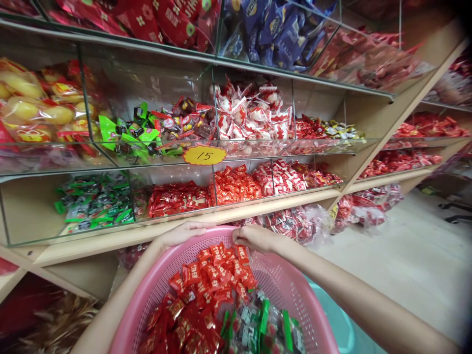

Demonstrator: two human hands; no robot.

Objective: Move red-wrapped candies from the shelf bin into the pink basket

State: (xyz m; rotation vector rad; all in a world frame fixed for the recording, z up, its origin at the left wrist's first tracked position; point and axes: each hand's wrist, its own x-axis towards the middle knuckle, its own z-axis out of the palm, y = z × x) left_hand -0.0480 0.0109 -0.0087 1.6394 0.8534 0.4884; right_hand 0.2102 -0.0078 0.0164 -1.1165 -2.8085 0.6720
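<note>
A pink plastic basket (pixel 137 285) with perforated walls is in front of me, tilted against the shelf edge. My left hand (pixel 184 233) holds its far rim, its fingers stretched along the rim by the wooden shelf edge. My left forearm runs down the basket's outer side. Over the far inner wall, my right hand (pixel 251 237) is closed, fingertips pinched on a red wrapped candy (pixel 242 253). Inside lie bright red candies (pixel 217 270), darker shiny red candies (pixel 188 324) and clear packets with green edges (pixel 263 324).
Shelves with glass-fronted bins stand ahead. The lowest row holds green packets (pixel 98 196), dark red candies (pixel 179 199) and orange-red candies (pixel 238 184). A yellow tag (pixel 205 155) reads 15. Bagged candy (pixel 295 223) lies below; a teal tub (pixel 334 314) is at right.
</note>
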